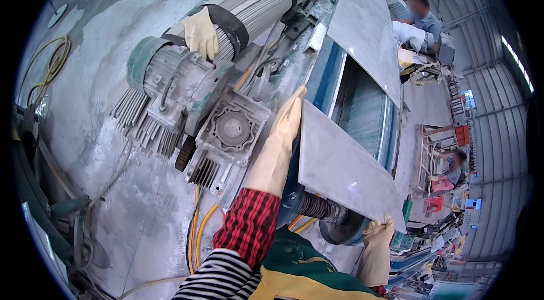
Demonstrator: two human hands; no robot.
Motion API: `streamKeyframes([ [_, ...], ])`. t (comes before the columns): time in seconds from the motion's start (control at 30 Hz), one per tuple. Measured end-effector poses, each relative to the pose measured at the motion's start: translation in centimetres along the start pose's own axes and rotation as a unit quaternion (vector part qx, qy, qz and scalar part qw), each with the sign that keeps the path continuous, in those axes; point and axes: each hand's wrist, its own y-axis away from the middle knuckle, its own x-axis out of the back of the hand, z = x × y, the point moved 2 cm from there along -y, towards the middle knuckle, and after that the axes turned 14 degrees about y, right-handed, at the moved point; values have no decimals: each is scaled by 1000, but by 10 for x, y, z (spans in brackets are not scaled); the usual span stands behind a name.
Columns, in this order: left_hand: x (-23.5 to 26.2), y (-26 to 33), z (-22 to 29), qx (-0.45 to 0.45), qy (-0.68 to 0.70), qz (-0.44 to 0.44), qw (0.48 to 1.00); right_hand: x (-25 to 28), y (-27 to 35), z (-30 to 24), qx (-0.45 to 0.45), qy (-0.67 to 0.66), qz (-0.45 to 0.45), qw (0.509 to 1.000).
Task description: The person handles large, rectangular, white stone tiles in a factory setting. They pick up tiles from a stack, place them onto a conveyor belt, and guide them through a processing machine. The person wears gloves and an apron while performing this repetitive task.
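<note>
A pale grey flat slab (345,169) lies over the near end of a conveyor with a blue frame. My left hand (290,113), in a cream rubber glove, holds the slab's left edge with its fingers straight and together along the far left corner. At the near right corner, my right hand (378,235), in a similar glove, grips the slab's edge. Its fingertips rest near the top face, and the rest of its grip is partly hidden. Farther along the conveyor lies a second grey slab (368,33), apart from the first.
A dusty motor (170,79) with a gearbox (232,130) stands left of the conveyor. A spare cream glove (200,33) hangs over strapped bundled strips (255,2). Below the slab is a roller (340,229). Hoses (207,232) cross the floor. People (422,22) work beyond.
</note>
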Motion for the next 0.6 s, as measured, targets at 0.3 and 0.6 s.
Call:
streamKeyframes([
  [0.3,-4,-2,-2,156,9,-123,980,-18,29,-5,-2,-4,34,999],
  [0.6,-23,101,91,-72,-69,-230,968,-26,36,-20,5,25,62,998],
])
